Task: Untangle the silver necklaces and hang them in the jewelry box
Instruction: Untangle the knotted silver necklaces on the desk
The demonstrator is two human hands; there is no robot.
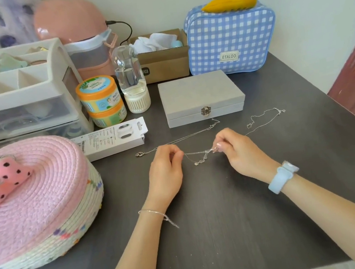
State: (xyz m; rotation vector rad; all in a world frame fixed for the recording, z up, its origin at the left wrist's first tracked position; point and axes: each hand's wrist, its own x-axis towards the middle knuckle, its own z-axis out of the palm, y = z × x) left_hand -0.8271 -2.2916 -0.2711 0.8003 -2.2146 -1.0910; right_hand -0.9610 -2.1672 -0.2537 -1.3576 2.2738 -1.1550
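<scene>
Thin silver necklaces (198,155) stretch in a tangled bunch between my two hands, just above the dark table, with small pendants dangling below the knot. My left hand (165,170) pinches the chains at their left end. My right hand (234,149) pinches the knotted part at the right. Loose chain ends trail on the table: one runs left and back toward a clasp (139,154), another lies to the right (266,118). The grey jewelry box (200,95) stands closed and latched just behind the hands.
A pink woven basket (32,202) fills the left side. A white carton (112,138), stacked tubs (100,99), a bottle (130,79), a drawer organiser (13,89), a cardboard box (162,56) and a blue checked bag (231,38) crowd the back. The table's right edge (353,112) is near.
</scene>
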